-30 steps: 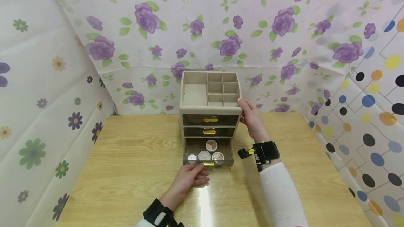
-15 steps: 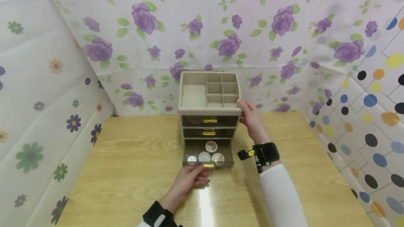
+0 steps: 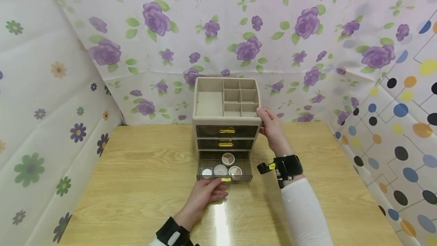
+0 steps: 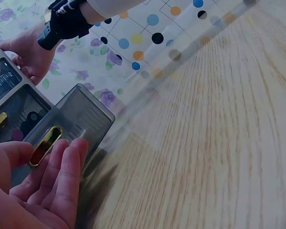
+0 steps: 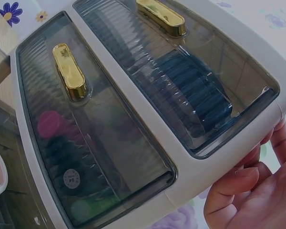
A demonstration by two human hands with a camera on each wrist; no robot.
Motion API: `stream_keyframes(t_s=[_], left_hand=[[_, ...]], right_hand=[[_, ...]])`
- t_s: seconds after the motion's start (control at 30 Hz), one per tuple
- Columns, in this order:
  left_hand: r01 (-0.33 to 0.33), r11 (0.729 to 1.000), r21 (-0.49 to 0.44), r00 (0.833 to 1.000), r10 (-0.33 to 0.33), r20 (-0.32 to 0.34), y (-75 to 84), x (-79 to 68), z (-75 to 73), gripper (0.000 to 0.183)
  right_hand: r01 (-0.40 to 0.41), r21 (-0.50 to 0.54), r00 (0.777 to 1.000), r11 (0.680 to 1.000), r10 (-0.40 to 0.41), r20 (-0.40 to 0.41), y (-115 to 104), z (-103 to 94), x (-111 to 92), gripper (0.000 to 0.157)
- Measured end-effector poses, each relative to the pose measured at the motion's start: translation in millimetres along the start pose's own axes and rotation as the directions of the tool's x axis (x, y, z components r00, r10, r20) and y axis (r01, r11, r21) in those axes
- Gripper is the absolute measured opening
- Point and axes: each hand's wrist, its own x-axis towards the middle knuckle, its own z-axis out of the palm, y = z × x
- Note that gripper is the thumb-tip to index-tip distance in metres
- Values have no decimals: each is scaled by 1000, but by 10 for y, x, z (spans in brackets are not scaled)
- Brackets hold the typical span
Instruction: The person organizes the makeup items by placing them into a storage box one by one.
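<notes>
A beige desktop drawer organizer [image 3: 209,103] stands on the table with its bottom drawer [image 3: 246,178] pulled out. Several small round makeup pots [image 3: 228,159] lie in that transparent drawer. My left hand [image 3: 201,198] is at the drawer's front, its thumb and fingers pinching the gold handle [image 4: 45,147] in the left wrist view. Against the organizer's right side, my right hand [image 3: 273,130] grips the upper front corner, thumb near the rim. Its fingers curl along the side in the right wrist view, partly hidden. Both upper drawers are closed.
Through the tinted fronts in the right wrist view show a dark ridged item [image 5: 195,95] and a pink round item [image 5: 50,124]. The organizer's top has open compartments [image 3: 232,96]. A floral cloth [image 3: 218,48] hangs behind the wooden table [image 3: 143,185].
</notes>
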Motion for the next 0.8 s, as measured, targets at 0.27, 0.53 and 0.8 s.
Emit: stream_keyframes(t_s=[0.27, 0.53, 0.8], left_hand=[[-14, 999, -30, 1000, 13, -20, 12, 13, 42, 45], [-11, 997, -76, 1000, 9, -25, 9, 85, 97, 44], [-22, 996, -82, 999, 19, -39, 58, 176, 118, 50]], right_hand=[[0, 5, 1000, 1000, 0, -4, 6, 5, -1, 34], [-2, 19, 1000, 1000, 2, -12, 4, 23, -18, 33], [3, 12, 1000, 1000, -3, -10, 5, 4, -4, 32]])
